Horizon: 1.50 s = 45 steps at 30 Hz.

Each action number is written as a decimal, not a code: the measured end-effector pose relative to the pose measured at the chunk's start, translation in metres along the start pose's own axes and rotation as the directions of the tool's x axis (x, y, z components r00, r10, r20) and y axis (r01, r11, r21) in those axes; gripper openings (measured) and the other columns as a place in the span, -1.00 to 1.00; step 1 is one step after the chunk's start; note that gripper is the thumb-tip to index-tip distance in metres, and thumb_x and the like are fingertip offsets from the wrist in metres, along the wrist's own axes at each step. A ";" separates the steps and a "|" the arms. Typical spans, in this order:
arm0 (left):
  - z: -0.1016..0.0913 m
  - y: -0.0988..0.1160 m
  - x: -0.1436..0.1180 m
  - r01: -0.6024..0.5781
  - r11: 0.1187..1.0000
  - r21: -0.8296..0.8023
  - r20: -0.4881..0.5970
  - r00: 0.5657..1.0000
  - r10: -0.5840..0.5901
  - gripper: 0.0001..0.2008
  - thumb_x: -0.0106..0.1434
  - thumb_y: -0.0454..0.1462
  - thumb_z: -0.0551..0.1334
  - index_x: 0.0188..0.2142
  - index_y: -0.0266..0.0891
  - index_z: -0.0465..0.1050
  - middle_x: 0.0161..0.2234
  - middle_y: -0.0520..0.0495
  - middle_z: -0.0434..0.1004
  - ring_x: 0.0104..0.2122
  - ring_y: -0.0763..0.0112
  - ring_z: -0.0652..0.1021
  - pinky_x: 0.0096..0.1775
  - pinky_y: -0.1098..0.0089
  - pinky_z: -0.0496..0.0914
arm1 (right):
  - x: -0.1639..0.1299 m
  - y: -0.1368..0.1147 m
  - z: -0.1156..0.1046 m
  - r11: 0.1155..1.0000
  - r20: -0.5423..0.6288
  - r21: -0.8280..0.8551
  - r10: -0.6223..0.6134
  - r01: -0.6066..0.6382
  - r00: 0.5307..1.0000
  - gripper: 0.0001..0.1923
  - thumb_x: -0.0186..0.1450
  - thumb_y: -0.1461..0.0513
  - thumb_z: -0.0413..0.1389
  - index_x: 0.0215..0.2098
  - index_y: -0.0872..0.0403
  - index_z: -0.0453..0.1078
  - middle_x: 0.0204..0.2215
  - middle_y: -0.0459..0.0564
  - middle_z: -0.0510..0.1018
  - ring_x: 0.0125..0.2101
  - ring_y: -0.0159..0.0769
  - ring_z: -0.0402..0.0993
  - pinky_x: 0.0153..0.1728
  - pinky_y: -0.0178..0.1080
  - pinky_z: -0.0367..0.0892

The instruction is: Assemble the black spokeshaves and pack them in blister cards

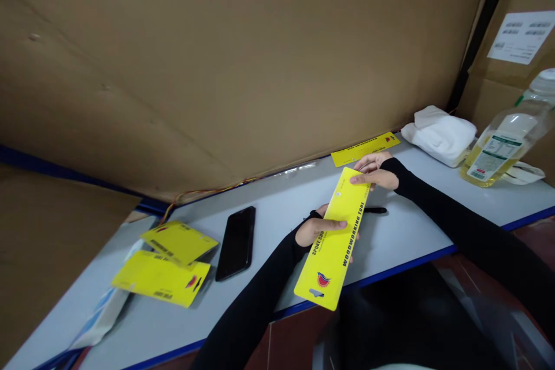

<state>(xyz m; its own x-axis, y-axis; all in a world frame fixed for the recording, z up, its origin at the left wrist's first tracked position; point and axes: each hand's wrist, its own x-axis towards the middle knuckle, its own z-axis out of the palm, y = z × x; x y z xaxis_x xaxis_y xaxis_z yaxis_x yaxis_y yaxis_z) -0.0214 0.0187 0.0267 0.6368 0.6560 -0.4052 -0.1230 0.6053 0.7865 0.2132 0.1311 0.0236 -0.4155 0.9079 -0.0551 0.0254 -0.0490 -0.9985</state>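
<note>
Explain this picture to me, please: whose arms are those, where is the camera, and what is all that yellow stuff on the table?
There is no machine here. The single picture comes from a camera worn on a person's head, looking down at their own two arms in black sleeves.

Both hands hold one long yellow packaging card printed "WOODWORKING TOOL": the left hand grips its middle, the right hand pinches its far end.

The grey table has a blue edge and stands against large sheets of cardboard. On it lie two more yellow cards stacked at the left, a black phone face up beside them, and another yellow card by the cardboard. At the right are a folded white cloth and a plastic bottle of yellowish liquid. A small dark object lies behind the held card; I cannot tell what it is.
</note>
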 end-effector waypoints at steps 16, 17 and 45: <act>-0.004 -0.002 0.000 0.022 0.999 -0.034 -0.041 0.999 -0.023 -0.42 0.19 -0.20 0.47 0.16 -0.34 0.46 -0.23 -0.35 0.72 -0.32 -0.09 0.72 -0.16 -0.13 0.64 | 0.007 0.000 -0.007 0.992 0.029 0.008 0.128 -0.128 0.991 -0.60 -0.10 0.10 0.60 -0.44 0.10 0.60 -0.43 0.01 0.72 -0.46 -0.34 0.62 -0.49 -0.35 0.51; -0.003 -0.002 0.000 0.023 0.999 -0.038 -0.044 0.999 -0.024 -0.41 0.19 -0.19 0.47 0.17 -0.34 0.45 -0.23 -0.34 0.72 -0.34 -0.08 0.72 -0.16 -0.13 0.64 | 0.007 0.000 -0.008 0.991 0.032 0.021 0.133 -0.134 0.991 -0.61 -0.11 0.11 0.61 -0.44 0.10 0.61 -0.42 0.01 0.73 -0.44 -0.33 0.63 -0.44 -0.33 0.53; 0.010 0.025 -0.025 0.107 0.994 -0.003 0.064 0.992 -0.107 -0.63 0.40 -0.20 0.23 0.10 -0.41 0.44 -0.36 -0.30 0.65 -0.39 -0.11 0.74 -0.44 0.15 0.66 | 0.037 -0.009 -0.060 0.962 -0.668 0.197 -0.008 0.187 0.744 -0.68 0.17 0.21 0.43 -0.36 0.03 0.33 -0.47 -0.10 0.59 -0.47 -0.30 0.58 -0.47 -0.27 0.51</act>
<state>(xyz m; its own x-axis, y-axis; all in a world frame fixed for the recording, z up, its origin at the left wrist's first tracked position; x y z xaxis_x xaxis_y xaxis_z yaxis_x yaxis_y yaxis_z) -0.0329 0.0134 0.0611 0.6936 0.5574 -0.4562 -0.0561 0.6733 0.7373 0.2524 0.1907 0.0307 0.2980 0.9541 -0.0309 -0.2324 0.0411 -0.9718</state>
